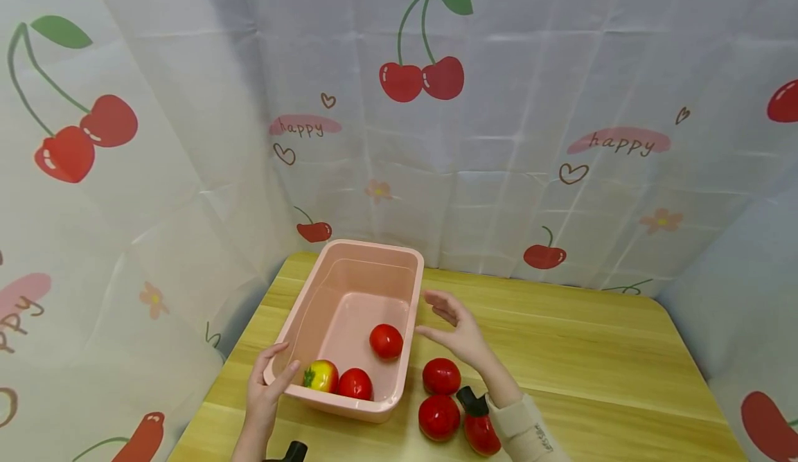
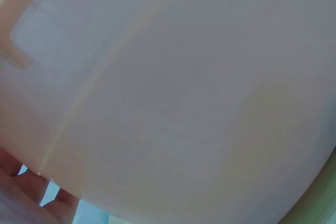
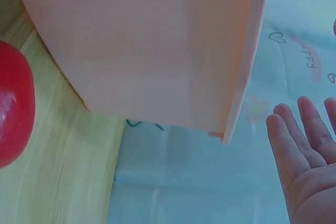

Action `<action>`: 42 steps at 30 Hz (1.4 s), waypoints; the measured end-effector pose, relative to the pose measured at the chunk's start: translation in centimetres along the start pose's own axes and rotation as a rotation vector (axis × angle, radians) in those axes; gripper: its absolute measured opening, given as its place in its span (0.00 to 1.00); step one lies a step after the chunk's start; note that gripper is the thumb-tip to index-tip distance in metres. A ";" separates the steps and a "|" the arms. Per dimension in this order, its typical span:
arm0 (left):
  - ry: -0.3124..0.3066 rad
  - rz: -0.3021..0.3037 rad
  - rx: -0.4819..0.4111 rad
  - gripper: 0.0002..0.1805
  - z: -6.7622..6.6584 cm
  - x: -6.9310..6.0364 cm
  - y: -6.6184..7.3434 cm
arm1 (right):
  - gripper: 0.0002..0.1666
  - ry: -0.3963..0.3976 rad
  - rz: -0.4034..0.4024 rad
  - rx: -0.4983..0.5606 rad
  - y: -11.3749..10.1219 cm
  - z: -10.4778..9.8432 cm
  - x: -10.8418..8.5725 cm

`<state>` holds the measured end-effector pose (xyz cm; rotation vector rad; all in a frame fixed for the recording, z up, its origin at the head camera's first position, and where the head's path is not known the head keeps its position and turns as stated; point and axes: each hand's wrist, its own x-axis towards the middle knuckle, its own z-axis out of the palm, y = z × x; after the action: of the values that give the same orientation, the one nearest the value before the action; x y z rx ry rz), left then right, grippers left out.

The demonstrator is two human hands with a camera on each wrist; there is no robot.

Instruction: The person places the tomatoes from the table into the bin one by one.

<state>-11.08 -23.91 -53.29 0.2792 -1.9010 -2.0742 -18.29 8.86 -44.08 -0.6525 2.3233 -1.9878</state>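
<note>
A: Where's the pink rectangular plastic-looking bin [image 1: 358,320]?

B: On the yellowish wood-grain table [image 1: 592,365], toward its far-left corner, long sides running near to far. Can't tell if the base sits fully flat.

A: Contents?

B: Three. A glossy yellow-and-red round fruit [image 1: 321,377] with a green top, near-left corner. A glossy red ball-shaped fruit [image 1: 356,384] just beside it, at the near wall. A second red ball-shaped fruit [image 1: 386,342] by the right wall.

A: Hands?

B: Left hand [image 1: 267,382] grips the bin's near-left corner, thumb over the rim. Right hand [image 1: 455,330] holds nothing: fingers loosely extended, thumb spread well off them, beside the right rim. Can't tell if the thumb tip touches.

A: Loose stuff?

B: Two shiny red round fruits [image 1: 439,418] on the table, off the bin's near-right corner. A partly hidden red fruit [image 1: 482,436] next to them, by the right sleeve [image 1: 524,427].

A: How to do this well?

B: My read: left hand is the anchor. Hold that corner firmly, don't lean on the rim, could tip. If the right takes the rim, grip mid-wall, thumb opposing fingers. Stay level, contents would likely roll. Sleeve clear of the loose fruit.
</note>
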 end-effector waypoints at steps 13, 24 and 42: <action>-0.002 0.001 0.001 0.23 0.1 0.0 0.1 | 0.37 0.051 0.032 -0.069 3.9 -2.7 -1.6; -0.002 -0.007 0.006 0.24 0.1 0.0 0.2 | 0.38 0.046 0.059 -0.098 5.6 -4.6 -3.8; -0.009 -0.004 0.000 0.23 0.0 0.0 0.0 | 0.39 0.037 0.080 -0.146 8.4 -5.1 -7.6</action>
<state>-11.06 -23.92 -53.27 0.2749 -1.9072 -2.0817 -15.25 16.95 -53.02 -0.5240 2.4920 -1.8266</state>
